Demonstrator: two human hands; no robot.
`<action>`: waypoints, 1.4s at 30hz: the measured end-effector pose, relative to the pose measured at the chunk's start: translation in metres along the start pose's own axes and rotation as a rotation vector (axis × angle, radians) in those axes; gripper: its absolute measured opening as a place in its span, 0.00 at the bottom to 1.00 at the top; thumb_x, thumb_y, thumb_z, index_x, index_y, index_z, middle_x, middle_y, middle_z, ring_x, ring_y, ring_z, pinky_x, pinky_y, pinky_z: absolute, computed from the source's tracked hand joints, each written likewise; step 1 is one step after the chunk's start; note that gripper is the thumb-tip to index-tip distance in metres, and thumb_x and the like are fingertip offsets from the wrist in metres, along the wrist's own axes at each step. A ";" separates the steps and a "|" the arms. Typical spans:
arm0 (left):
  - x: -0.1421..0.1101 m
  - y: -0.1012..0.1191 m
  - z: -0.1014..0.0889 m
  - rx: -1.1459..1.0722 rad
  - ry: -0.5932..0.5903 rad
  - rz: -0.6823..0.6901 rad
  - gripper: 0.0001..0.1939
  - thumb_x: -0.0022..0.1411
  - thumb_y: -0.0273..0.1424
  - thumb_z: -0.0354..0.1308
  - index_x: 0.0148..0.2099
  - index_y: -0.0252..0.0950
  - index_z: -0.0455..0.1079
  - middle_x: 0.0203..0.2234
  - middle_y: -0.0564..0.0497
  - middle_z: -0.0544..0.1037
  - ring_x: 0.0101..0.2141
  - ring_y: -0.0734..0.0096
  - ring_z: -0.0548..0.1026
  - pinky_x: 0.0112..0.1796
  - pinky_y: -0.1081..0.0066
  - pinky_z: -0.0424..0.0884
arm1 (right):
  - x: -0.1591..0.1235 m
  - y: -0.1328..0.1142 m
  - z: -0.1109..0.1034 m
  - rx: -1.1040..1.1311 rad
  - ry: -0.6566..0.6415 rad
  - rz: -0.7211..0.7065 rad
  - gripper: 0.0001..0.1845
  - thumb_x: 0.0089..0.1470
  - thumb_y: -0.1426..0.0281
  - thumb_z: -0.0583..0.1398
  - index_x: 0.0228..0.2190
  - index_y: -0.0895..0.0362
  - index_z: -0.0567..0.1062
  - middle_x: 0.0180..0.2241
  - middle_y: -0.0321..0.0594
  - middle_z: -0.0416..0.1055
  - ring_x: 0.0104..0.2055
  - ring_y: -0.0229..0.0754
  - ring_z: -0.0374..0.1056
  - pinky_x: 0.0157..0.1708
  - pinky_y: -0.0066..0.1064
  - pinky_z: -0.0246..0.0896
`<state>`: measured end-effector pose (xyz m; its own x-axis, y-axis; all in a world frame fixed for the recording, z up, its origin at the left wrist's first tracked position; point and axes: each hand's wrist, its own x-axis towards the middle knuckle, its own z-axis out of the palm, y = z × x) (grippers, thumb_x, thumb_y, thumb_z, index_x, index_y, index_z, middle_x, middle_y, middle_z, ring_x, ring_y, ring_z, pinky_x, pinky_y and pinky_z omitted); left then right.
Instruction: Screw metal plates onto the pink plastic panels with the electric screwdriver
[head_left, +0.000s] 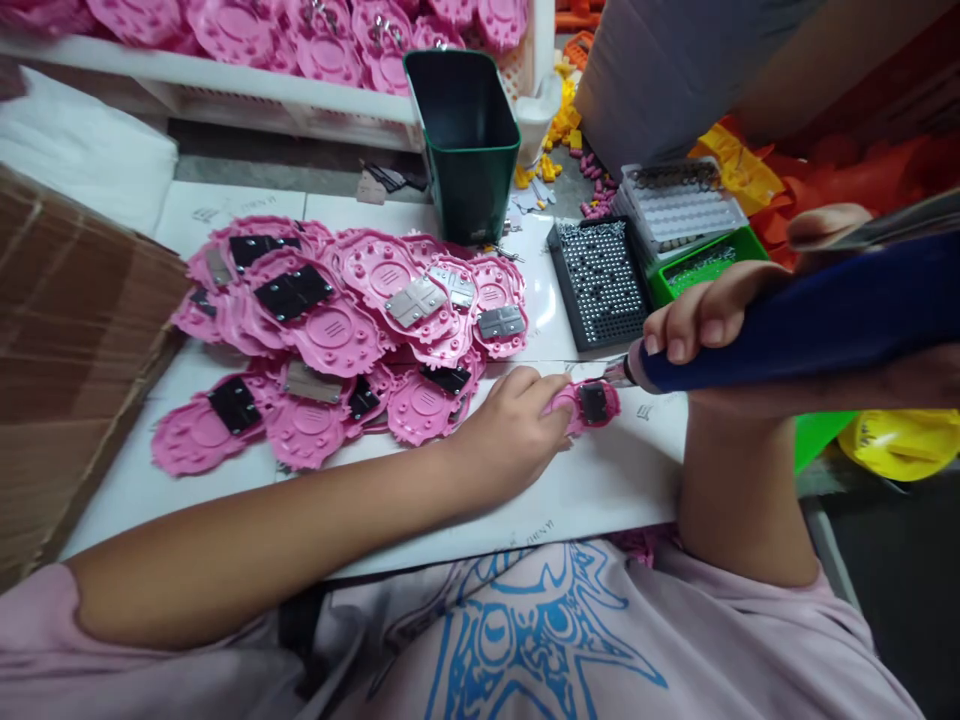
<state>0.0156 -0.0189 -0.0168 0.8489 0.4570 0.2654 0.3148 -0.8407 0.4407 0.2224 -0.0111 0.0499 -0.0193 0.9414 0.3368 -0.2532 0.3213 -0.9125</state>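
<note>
My left hand (pixel 517 425) rests on the white table (pixel 592 490) with its fingers closed over a pink plastic part (pixel 589 405) that carries a black metal plate. My right hand (pixel 720 320) is wrapped round a blue electric screwdriver (pixel 810 320). The screwdriver's tip points left and touches the black plate on the pink part. To the left lies a pile of similar pink parts (pixel 337 330), some with black plates and some with silver ones.
A dark green bin (pixel 465 140) stands behind the pile. A black screw tray (pixel 598 280), a grey tray (pixel 679 205) and a green tray (pixel 705 265) sit at right. Cardboard (pixel 67 350) lies at left. A white crate of pink parts (pixel 300 70) is at the back.
</note>
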 end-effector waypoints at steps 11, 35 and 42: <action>-0.002 0.003 -0.001 0.004 0.006 0.063 0.14 0.63 0.31 0.51 0.46 0.29 0.72 0.47 0.40 0.74 0.42 0.59 0.66 0.44 0.60 0.66 | -0.002 0.009 -0.023 0.126 -0.032 -0.189 0.31 0.41 0.52 0.54 0.45 0.52 0.72 0.22 0.40 0.69 0.20 0.44 0.64 0.19 0.40 0.63; -0.042 -0.066 -0.146 0.367 0.076 -0.744 0.27 0.55 0.40 0.60 0.55 0.40 0.62 0.50 0.45 0.72 0.53 0.54 0.65 0.54 0.52 0.56 | -0.004 0.012 -0.013 0.195 0.094 -0.042 0.27 0.37 0.54 0.62 0.40 0.52 0.72 0.22 0.41 0.68 0.22 0.44 0.65 0.22 0.39 0.63; -0.003 -0.076 -0.161 0.382 0.111 -0.714 0.22 0.56 0.45 0.58 0.51 0.43 0.69 0.53 0.49 0.71 0.54 0.56 0.65 0.54 0.55 0.59 | -0.005 0.015 -0.018 0.206 0.117 -0.025 0.24 0.38 0.55 0.63 0.37 0.53 0.73 0.22 0.42 0.67 0.24 0.45 0.66 0.23 0.40 0.65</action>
<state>-0.0789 0.0907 0.0872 0.3486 0.9291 0.1234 0.9037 -0.3681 0.2185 0.2365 -0.0094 0.0303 0.0985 0.9429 0.3182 -0.4446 0.3277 -0.8336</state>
